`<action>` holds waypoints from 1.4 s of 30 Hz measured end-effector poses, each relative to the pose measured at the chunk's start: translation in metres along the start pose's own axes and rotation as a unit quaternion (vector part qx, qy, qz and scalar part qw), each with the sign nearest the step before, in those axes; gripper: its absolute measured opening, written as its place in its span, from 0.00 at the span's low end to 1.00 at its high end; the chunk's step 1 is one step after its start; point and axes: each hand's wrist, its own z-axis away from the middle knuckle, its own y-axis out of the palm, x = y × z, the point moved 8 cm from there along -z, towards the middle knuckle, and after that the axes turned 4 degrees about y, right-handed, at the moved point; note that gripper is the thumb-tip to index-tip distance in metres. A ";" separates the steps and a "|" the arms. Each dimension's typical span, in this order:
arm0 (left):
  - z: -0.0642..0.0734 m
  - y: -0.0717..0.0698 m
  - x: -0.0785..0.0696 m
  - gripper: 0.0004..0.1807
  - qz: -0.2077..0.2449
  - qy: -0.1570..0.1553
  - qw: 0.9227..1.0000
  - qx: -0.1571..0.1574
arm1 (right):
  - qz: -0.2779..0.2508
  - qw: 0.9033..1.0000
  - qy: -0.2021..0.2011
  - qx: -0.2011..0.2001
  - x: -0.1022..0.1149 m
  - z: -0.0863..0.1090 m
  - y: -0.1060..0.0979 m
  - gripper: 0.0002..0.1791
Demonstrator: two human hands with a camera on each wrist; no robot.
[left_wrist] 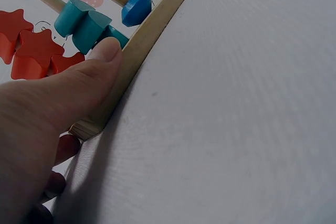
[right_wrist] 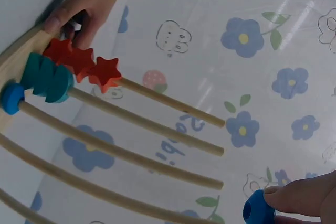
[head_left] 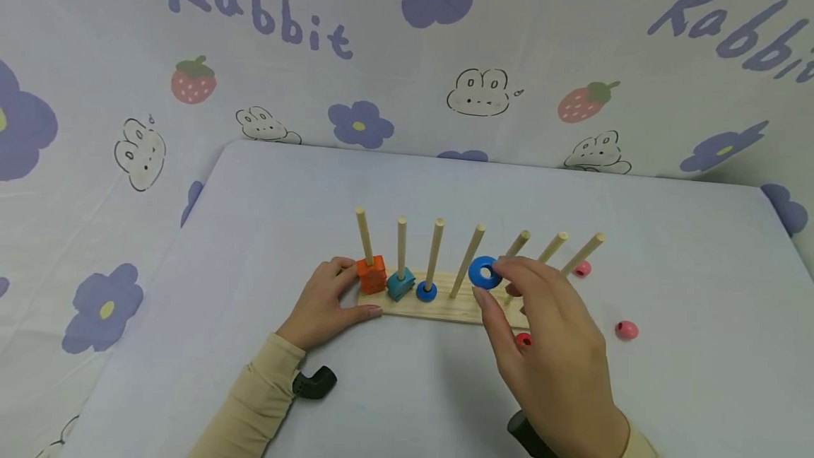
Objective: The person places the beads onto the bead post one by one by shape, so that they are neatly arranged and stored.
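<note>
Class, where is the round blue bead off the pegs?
In the head view, the bead is right of centre, pinched by the right hand, right of the fourth wooden peg from the left.

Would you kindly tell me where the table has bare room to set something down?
The table is bare left of the left hand and right of the pink beads. It is crowded at the pegboard, where the right hand holds a blue bead.

pale table (head_left: 267,218): wooden peg board (head_left: 445,307), pinkish-red beads (head_left: 626,330) near it
</note>
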 end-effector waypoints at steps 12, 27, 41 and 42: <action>-0.001 0.001 0.001 0.38 -0.002 0.006 1.000 -0.004 | 0.001 1.000 -0.006 0.028 0.006 -0.029 0.025 0.19; -0.001 -0.001 -0.002 0.39 -0.005 0.005 1.000 -0.003 | 0.015 0.999 -0.012 0.033 0.006 -0.039 0.043 0.19; -0.001 -0.002 -0.004 0.39 -0.004 0.006 1.000 -0.007 | 0.080 0.996 -0.034 0.030 -0.001 -0.010 0.074 0.14; -0.001 -0.002 -0.004 0.38 -0.004 0.006 1.000 -0.007 | 0.078 0.996 -0.033 0.037 -0.003 -0.007 0.078 0.13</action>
